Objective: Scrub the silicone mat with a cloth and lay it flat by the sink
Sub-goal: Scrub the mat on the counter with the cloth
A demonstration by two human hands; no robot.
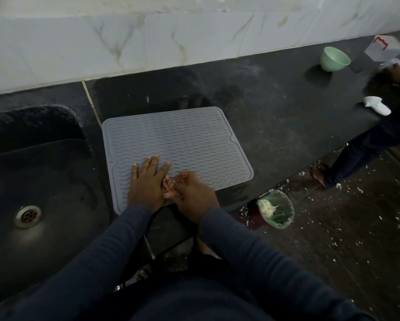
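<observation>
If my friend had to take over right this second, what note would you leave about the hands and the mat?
Left hand: flat, fingers straight, pressing on the grey wavy-ribbed silicone mat.
Right hand: at the mat's near edge, touching the left hand; it is blurred, so I cannot tell if it holds anything.
The mat lies flat on the dark stone counter, just right of the dark sink. No cloth is in view.
Done: the mat looks laid flat by the sink.
Left: probably just letting go. Whether it was scrubbed, I cannot tell.

Grey silicone mat (182,140) with wavy ridges, black counter (275,100), mint-green bowl (334,59), white veined wall tiles (125,42)
</observation>
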